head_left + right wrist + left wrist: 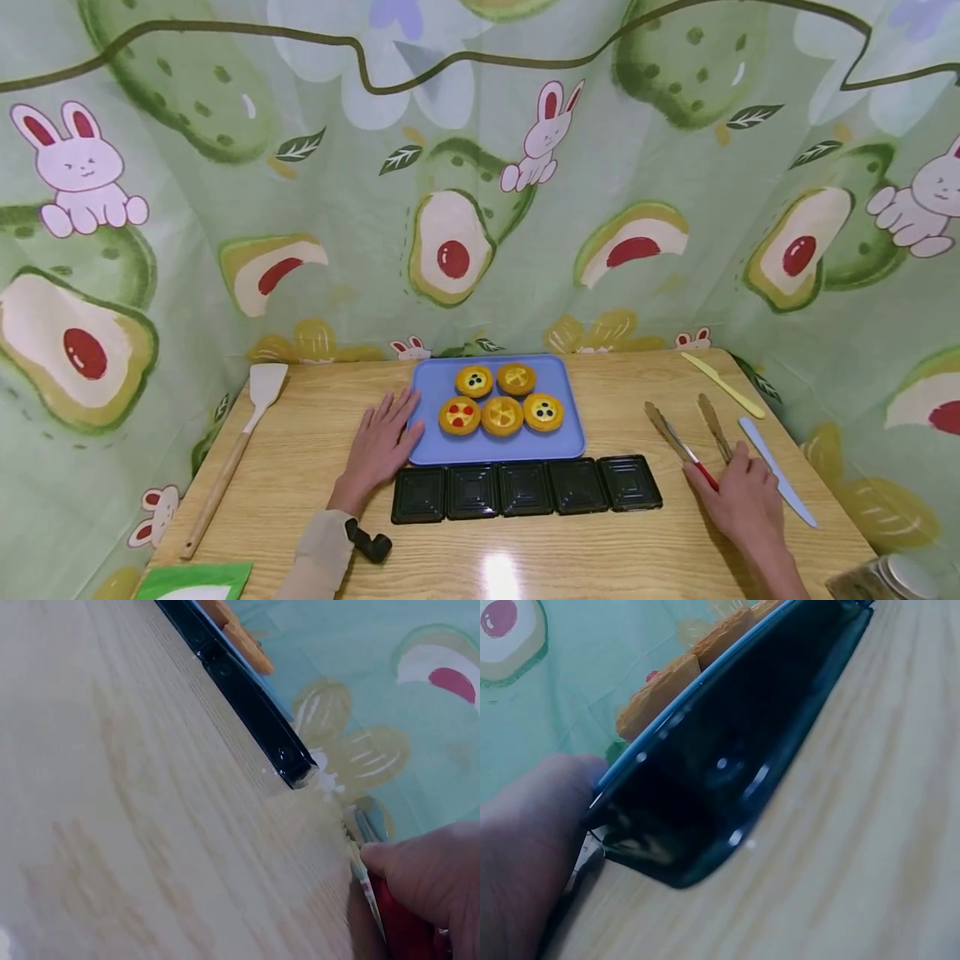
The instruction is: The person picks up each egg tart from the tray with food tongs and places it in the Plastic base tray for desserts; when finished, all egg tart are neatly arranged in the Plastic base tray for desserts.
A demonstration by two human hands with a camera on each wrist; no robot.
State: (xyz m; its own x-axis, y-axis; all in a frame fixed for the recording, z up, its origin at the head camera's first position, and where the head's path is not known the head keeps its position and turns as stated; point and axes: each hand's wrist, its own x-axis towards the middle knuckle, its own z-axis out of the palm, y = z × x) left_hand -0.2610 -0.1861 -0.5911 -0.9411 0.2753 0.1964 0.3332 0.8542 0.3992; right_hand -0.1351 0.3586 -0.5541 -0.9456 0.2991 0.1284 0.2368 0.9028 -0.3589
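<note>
My left hand (378, 446) lies with fingers extended, fingertips and thumb at the left rim of a blue tray (429, 392). In the left wrist view the thumb (562, 784) is at the tray's edge. Several small tarts sit on the tray, among them a red-dotted tart (460, 416) and a blueberry-dotted tart (543, 412). Over at the right, my right hand (742, 500) grips tongs (675, 437) by their red handle (401, 919). The tongs' two arms are spread apart, tips pointing away from me.
Several black square plastic trays (525, 490) form a row in front of the blue tray. A yellow knife (723, 385) and a blue knife (777, 472) lie far right. At left are a spatula (236, 458) and a green packet (197, 577). A lidded jar (885, 578) stands at the front right.
</note>
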